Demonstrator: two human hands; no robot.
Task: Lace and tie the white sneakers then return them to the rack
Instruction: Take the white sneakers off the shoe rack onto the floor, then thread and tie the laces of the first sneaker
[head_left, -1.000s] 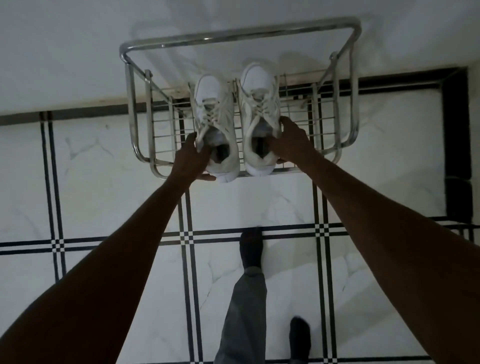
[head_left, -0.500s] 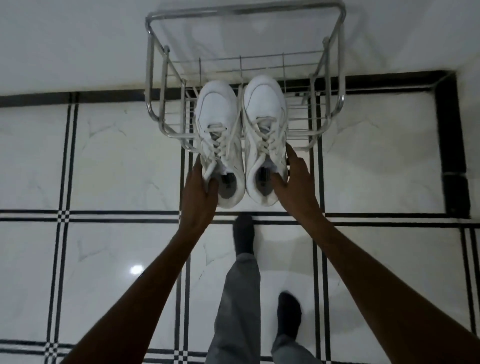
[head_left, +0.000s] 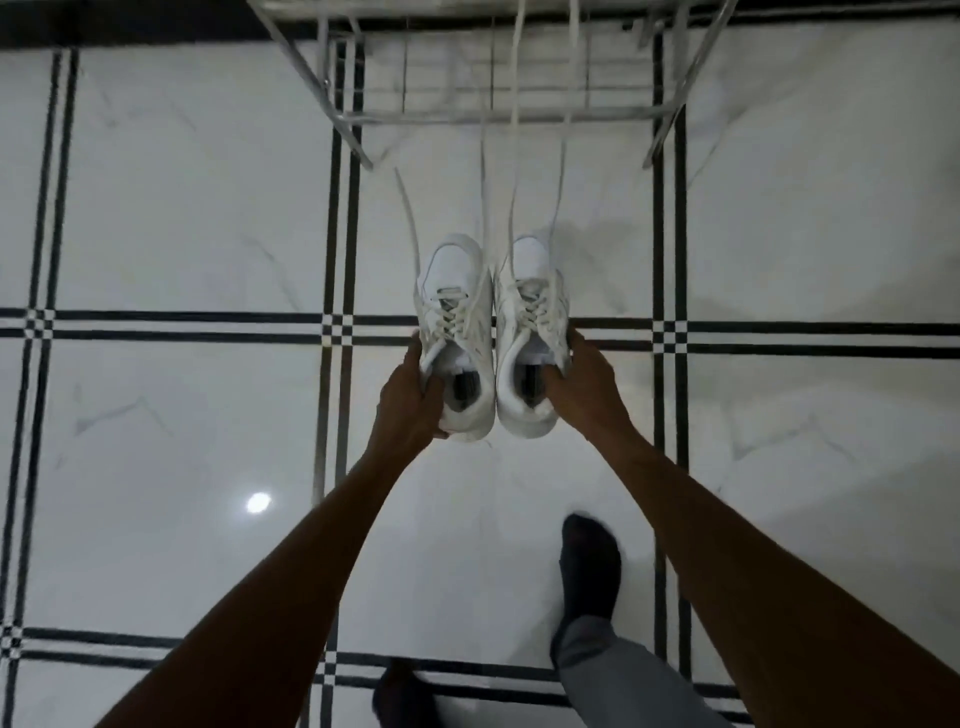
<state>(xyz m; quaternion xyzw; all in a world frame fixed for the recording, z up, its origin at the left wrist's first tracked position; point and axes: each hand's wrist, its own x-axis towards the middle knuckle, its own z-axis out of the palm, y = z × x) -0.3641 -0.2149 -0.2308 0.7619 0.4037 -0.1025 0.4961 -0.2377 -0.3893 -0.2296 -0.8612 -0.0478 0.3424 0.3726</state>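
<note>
Both sneakers had come off the rack (head_left: 498, 111) and hung over the tiled floor (head_left: 171, 218), side by side and touching. Left hand (head_left: 410, 397) gripped the left sneaker (head_left: 457, 338) at its heel collar; right hand (head_left: 584, 387) clasped the right sneaker (head_left: 530, 338) likewise. Loose laces (head_left: 485, 192) trailed up toward the rack. Each sneaker looked light and soft-sided; the collar seemed the firmest hold, and the dangling laces might snag.
</note>
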